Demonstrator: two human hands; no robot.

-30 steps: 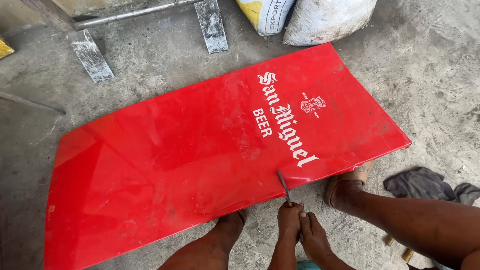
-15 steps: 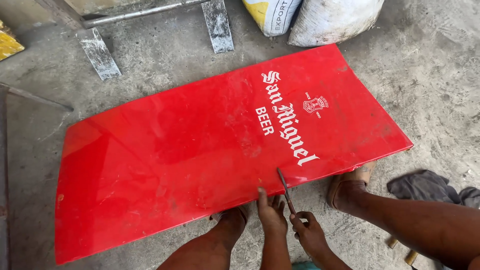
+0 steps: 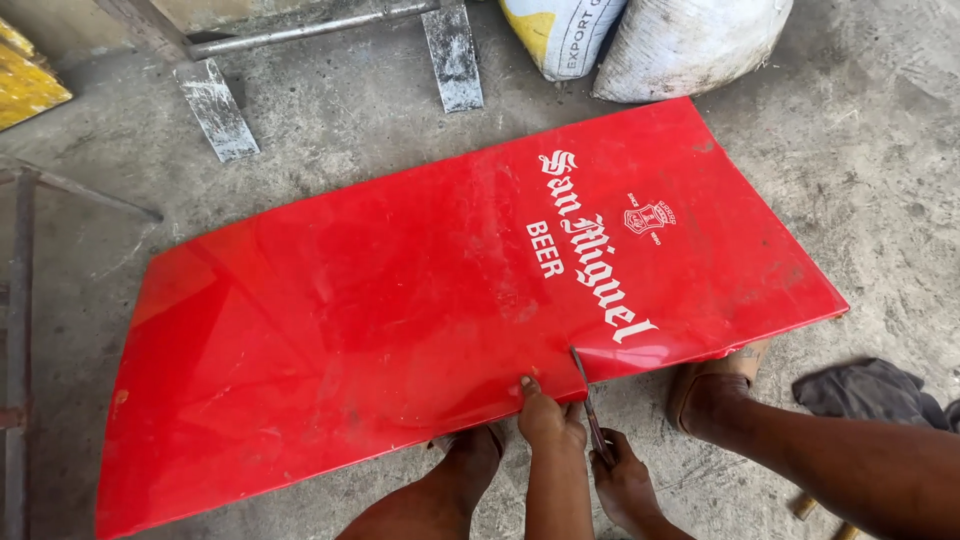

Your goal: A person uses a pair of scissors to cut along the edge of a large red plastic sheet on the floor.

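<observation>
A large red sheet panel with white lettering lies flat on the concrete floor. My left hand grips its near edge just left of a short cut. My right hand holds a pair of metal snips whose blades sit in that cut, pointing away from me. My bare left foot rests at the panel's near edge. My right foot is partly under the edge on the right.
Two filled sacks lie beyond the panel's far corner. Grey metal legs of a frame stand at the back. A yellow object sits far left, rusty bars run along the left, and a dark cloth lies on the right.
My left hand has come forward and taken hold of the panel's near edge beside the cut. The snips sit lower and closer to the edge, and the view has shifted slightly.
</observation>
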